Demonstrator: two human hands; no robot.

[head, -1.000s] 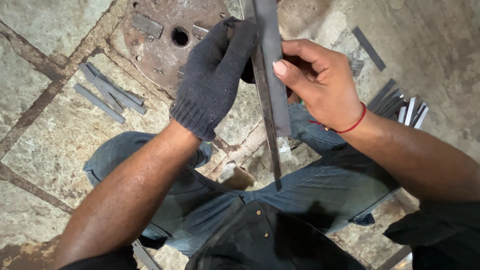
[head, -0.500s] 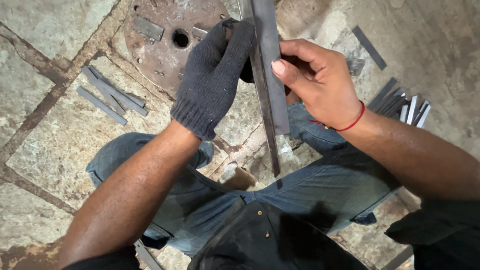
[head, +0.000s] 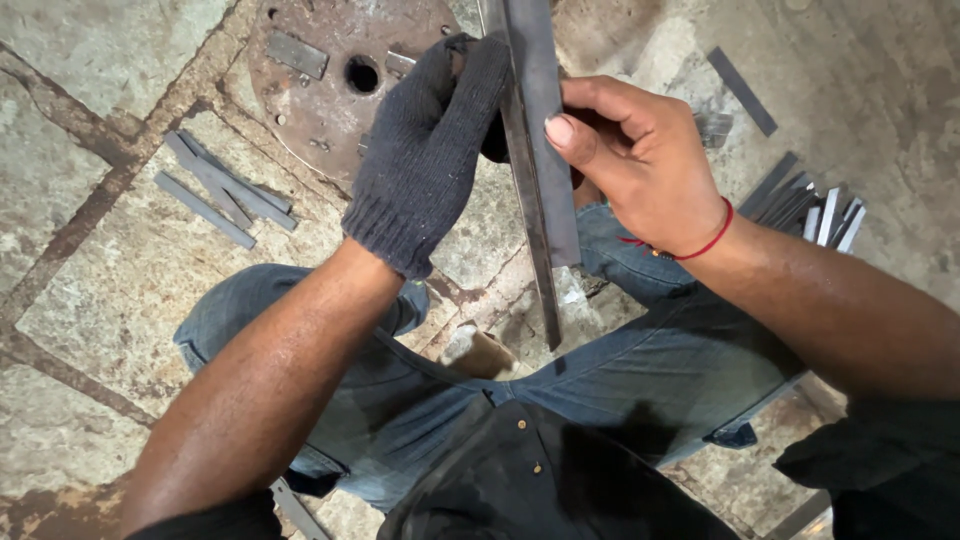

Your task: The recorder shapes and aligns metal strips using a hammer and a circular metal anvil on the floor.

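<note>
A long grey steel angle bar runs from the top edge of the head view down toward my lap. My left hand, in a dark knitted glove, wraps around the bar from the left. My bare right hand, with a red thread at the wrist, pinches the bar from the right, thumb pressed on its flat face. Both hands hold it above a round rusty metal plate with a centre hole, lying on the stone floor.
I sit on a stone floor with legs in blue jeans spread apart. Several short flat metal strips lie to the left. More cut strips are piled at the right, and a single strip lies further back.
</note>
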